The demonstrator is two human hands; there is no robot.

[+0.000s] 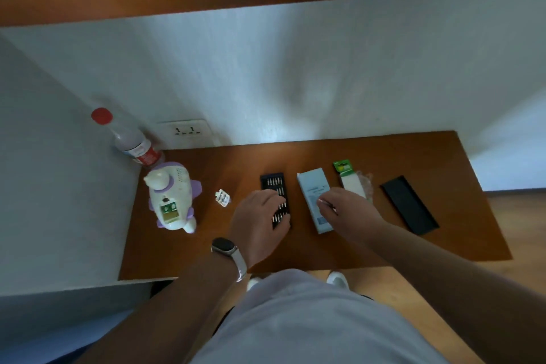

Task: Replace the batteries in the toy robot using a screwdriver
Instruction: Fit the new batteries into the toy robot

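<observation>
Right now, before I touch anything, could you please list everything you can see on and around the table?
table: 1, brown, against the white wall
water bottle: 1, clear with red cap, far left corner
wall socket: 1, white, on the wall beside the bottle
toy robot: 1, white and purple, left side
small part: 1, whitish, between toy robot and bit tray
bit tray: 1, black, centre
box: 1, pale blue, right of the tray
battery pack: 1, green and white, right of the box
lid: 1, black, far right
thin tool: 1, colour unclear, over the box
watch: 1, dark face, pale strap, left wrist
left hand: rests on the bit tray
right hand: pinches the thin tool
</observation>
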